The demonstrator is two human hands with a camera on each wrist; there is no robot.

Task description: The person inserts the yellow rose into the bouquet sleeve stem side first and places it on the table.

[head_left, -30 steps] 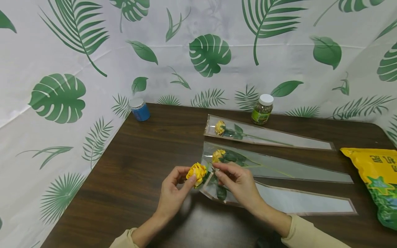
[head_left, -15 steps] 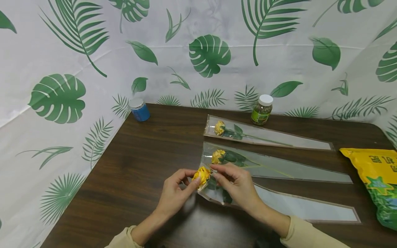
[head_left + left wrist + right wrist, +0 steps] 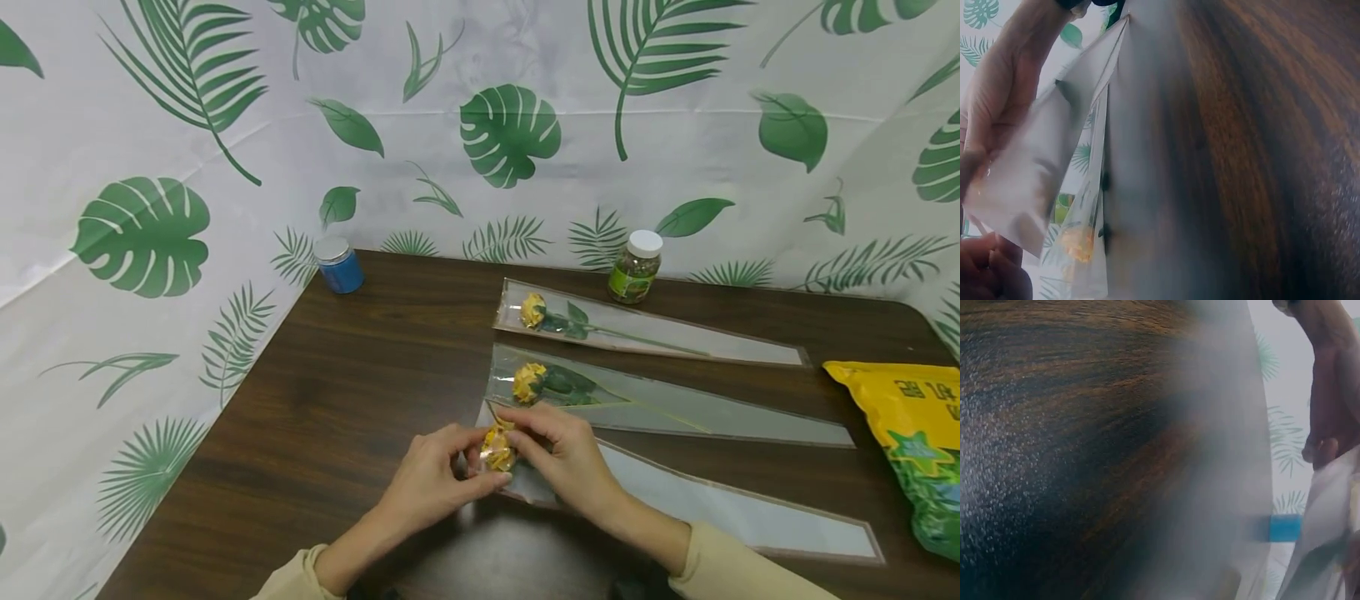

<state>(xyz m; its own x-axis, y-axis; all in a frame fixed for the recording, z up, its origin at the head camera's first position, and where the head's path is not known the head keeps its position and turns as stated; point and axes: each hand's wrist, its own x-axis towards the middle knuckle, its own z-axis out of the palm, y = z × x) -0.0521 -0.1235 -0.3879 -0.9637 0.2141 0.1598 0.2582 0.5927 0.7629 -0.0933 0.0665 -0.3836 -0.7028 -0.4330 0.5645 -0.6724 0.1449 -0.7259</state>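
In the head view a yellow rose (image 3: 497, 450) lies behind clear film at the wide left mouth of the nearest flower sleeve (image 3: 720, 507). My left hand (image 3: 427, 477) grips that mouth, fingers above the bloom and thumb below it. From the right, my right hand (image 3: 564, 454) pinches the film beside the rose head. The left wrist view shows the sleeve (image 3: 1029, 175) lifted off the table between both hands, its pale back toward the camera. Leaves and stem are mostly hidden by my right hand.
Two more sleeves, a middle sleeve (image 3: 750, 417) and a far sleeve (image 3: 735, 342), each hold a yellow rose. Behind stand a blue jar (image 3: 341, 268) and a white-lidded jar (image 3: 634, 268). A yellow-green bag (image 3: 907, 433) lies at the right table edge.
The rose head, formerly outside the sleeve's mouth, now sits behind the film. Both hands have moved slightly nearer, and the sleeve's narrow end has shifted right and nearer.
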